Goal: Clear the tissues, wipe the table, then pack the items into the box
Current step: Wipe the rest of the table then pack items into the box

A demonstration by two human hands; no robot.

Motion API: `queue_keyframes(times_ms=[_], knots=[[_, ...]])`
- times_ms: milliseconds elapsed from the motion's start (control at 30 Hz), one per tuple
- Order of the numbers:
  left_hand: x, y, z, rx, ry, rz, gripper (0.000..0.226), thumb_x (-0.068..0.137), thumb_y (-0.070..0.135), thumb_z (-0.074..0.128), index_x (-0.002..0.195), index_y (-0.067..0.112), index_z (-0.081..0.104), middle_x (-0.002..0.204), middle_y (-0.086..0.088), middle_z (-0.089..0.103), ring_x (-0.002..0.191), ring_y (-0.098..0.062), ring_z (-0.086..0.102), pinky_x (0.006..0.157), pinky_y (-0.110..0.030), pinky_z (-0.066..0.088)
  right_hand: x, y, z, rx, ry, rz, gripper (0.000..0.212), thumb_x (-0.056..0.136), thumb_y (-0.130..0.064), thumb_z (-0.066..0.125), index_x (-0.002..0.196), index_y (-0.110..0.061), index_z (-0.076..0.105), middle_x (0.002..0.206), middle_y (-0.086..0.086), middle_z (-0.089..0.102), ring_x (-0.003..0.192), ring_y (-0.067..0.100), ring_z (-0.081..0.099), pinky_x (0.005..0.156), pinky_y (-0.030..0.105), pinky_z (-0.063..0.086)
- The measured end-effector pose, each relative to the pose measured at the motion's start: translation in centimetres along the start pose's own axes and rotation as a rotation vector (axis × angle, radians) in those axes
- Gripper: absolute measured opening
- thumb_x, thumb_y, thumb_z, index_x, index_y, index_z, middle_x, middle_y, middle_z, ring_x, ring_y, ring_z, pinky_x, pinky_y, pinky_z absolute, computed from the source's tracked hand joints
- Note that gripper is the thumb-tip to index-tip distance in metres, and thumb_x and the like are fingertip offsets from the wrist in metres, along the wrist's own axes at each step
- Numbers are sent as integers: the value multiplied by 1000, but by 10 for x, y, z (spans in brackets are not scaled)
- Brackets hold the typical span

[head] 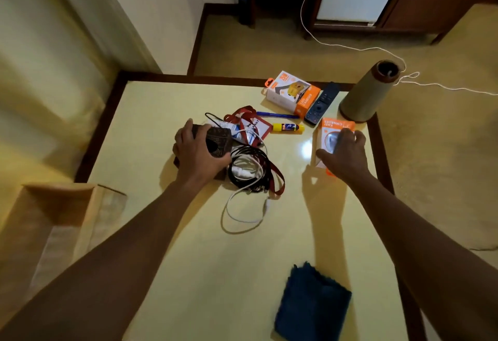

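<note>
My left hand grips a dark brown wallet lying at the table's middle. My right hand lies over a small orange-and-white charger box near the right edge, fingers curled round its sides. Between them lies a tangle of black and white cables with a red lanyard and badge. A second charger box, a dark remote, a blue pen and a yellow glue stick lie further back. An open cardboard box stands at the left, below the table.
A folded dark blue cloth lies at the table's near edge. A cone-shaped thread spool stands at the far right corner, its white string trailing across the floor. The cream table has a dark wooden rim.
</note>
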State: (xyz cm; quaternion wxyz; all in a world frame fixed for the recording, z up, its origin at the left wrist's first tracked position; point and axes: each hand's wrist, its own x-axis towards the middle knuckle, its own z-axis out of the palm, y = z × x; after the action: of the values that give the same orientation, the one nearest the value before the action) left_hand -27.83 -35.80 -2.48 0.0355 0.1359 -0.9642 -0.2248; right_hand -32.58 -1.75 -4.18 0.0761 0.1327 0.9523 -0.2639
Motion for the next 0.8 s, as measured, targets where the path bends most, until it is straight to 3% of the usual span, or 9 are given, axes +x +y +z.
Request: queue_keyframes(times_ms=[133, 267, 400, 500, 567, 667, 733, 800], knots=[[23, 7, 1, -18, -21, 13, 82, 72, 50, 83, 143, 26, 49, 163, -13, 26, 149, -35, 22, 120, -53, 27, 13, -3, -2, 10, -23, -6, 91, 86, -52, 76, 153, -11, 29, 164, 19, 18, 144, 45, 34, 111, 51, 41], [42, 13, 0, -29, -64, 47, 85, 73, 50, 85, 145, 25, 46, 163, -11, 24, 151, -31, 20, 122, -51, 26, 3, -11, -6, -6, 37, 21, 94, 89, -62, 67, 160, -17, 23, 169, 16, 10, 154, 42, 14, 121, 58, 26], [61, 10, -8, -19, -132, 93, 91, 72, 58, 86, 147, 22, 48, 164, -11, 29, 153, -29, 22, 125, -49, 22, -14, -42, 0, 60, 112, -193, 75, 92, -49, 70, 154, -22, 37, 167, 8, 23, 153, 33, 21, 118, 55, 33], [69, 6, -15, 4, -179, 88, 90, 76, 68, 78, 149, 26, 48, 168, -7, 28, 158, -24, 13, 127, -55, 7, -18, -74, 12, 51, -13, -366, 67, 93, -47, 70, 150, -26, 42, 163, 6, 28, 150, 30, 27, 116, 50, 36], [65, -1, -22, 29, -146, 89, 79, 82, 64, 74, 148, 28, 50, 167, -5, 30, 159, -24, 12, 125, -56, 4, -19, -95, 19, 32, -169, -467, 70, 89, -54, 71, 149, -32, 43, 162, 5, 30, 148, 28, 29, 115, 50, 38], [49, -19, -37, 13, -75, 128, 65, 87, 51, 76, 144, 26, 56, 161, -8, 40, 152, -28, 29, 123, -53, 21, -26, -114, 33, -79, -427, -602, 77, 79, -63, 77, 146, -42, 45, 160, 3, 31, 146, 27, 29, 113, 50, 40], [37, -35, -44, 69, -70, 191, 61, 87, 48, 76, 142, 26, 59, 159, -9, 42, 148, -30, 35, 119, -51, 29, -32, -118, 50, -207, -455, -669, 78, 77, -63, 78, 145, -42, 45, 156, 4, 34, 141, 29, 33, 109, 47, 43], [25, -49, -45, 219, -96, 302, 60, 90, 46, 72, 145, 27, 57, 161, -10, 39, 148, -32, 35, 118, -53, 30, -37, -118, 66, -257, -417, -704, 67, 83, -49, 77, 143, -39, 49, 148, 6, 43, 133, 30, 42, 103, 42, 46]])
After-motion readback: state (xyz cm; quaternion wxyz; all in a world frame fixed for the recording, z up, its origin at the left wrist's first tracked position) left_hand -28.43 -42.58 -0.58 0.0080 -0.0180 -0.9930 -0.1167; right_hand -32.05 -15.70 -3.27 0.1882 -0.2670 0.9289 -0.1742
